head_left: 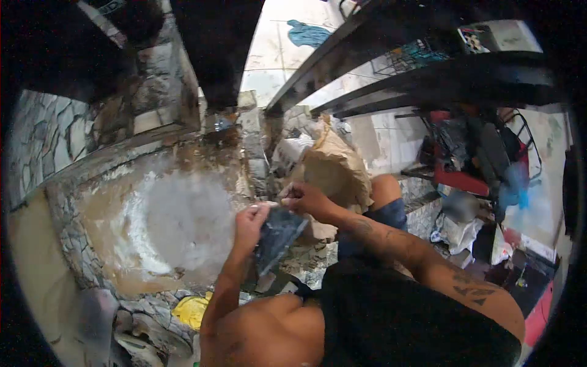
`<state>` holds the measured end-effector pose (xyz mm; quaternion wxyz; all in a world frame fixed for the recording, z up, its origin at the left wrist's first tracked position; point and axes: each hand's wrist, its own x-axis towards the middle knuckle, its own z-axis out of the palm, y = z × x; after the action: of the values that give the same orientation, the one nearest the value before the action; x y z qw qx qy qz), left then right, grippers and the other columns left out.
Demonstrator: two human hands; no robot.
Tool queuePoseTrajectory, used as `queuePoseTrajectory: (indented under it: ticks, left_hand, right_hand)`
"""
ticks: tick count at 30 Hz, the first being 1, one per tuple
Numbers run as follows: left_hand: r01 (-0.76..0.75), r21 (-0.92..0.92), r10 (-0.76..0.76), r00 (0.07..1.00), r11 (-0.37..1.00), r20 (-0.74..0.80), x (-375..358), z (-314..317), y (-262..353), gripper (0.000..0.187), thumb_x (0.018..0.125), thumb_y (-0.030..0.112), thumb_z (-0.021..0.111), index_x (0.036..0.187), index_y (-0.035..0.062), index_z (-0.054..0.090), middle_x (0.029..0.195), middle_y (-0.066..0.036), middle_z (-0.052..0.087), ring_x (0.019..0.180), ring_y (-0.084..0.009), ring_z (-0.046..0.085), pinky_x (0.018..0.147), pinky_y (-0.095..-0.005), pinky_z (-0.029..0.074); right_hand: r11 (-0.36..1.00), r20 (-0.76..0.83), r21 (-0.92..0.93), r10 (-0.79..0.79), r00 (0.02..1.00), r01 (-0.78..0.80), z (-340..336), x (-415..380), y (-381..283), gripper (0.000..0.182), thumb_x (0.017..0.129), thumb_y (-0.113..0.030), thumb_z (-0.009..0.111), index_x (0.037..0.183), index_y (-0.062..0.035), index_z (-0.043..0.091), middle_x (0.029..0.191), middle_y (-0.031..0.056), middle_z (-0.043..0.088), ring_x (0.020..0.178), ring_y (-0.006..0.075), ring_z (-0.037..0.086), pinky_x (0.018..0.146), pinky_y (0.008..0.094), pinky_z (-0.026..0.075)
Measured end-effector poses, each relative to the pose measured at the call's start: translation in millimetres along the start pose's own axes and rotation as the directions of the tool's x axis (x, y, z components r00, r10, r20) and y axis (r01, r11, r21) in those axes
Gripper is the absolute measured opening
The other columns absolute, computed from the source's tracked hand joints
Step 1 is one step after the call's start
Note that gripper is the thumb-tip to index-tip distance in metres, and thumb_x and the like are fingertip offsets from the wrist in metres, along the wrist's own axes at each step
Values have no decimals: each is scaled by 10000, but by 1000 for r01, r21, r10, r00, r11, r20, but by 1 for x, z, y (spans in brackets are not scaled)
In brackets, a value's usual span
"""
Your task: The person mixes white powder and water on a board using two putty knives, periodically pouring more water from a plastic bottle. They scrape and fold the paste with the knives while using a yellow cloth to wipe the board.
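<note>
Stonework, both hands closed on dark plastic

left hand: pinching dark plastic sheet, upper edge | right hand: curled near same edge | far right: brown paper sack | left: grey powder

A dark sheet is gleaming near-black with pale streaks as a paper sack is showing plain tan-brown, grey powder and white powder are marking a brown floor, stone walling is displaying an irregular grey-and-white patchwork, a bundle is glowing yellow, a cloth is showing teal, and a shirt is appearing solid black
</note>
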<state>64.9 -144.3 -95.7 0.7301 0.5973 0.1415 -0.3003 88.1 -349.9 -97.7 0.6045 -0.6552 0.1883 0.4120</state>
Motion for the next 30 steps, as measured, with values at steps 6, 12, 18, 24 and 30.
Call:
queuePoseTrajectory:
  ticks: [6,12,18,24,30]
  left_hand:
    - [-13,77,15,999,997,-30,-4,11,-30,222,860,85,619,1063,-4,637,834,-4,639,762,-57,556,692,-213,452]
    - [89,133,-90,996,987,6,-11,-2,-1,431,786,-6,668,1202,38,565,679,42,533,635,-36,475,570,-195,397]
    - [55,257,-65,997,965,30,-7,-25,13,431,725,-12,689,1145,28,603,760,-24,649,718,-66,587,648,-230,468]
    - [-24,391,29,1000,920,-7,-12,-17,42,274,705,41,702,972,4,651,773,-118,681,723,-148,640,682,-287,490]
    - [-142,394,164,986,908,-24,-18,-28,22,192,701,39,675,885,19,622,793,-159,640,746,-265,647,679,-336,497]
  right_hand:
    - [990,67,133,-53,996,44,1,26,22,493,811,-179,670,1237,-48,459,1049,114,591,973,214,576,828,360,482]
    - [980,11,-161,-119,993,119,-6,12,16,451,803,-152,653,1212,-36,501,1186,155,560,1096,268,536,960,404,414]
    - [963,158,-69,-246,956,259,-55,67,-83,294,845,-171,627,1086,-9,583,804,81,652,692,175,643,636,286,531]
    - [540,293,-798,-40,955,268,-130,237,-24,242,743,-251,670,821,-23,647,717,129,636,607,261,619,542,392,492]
    - [-148,435,-888,40,899,436,-157,321,36,275,679,-302,698,746,-39,654,708,163,630,631,326,611,582,457,472]
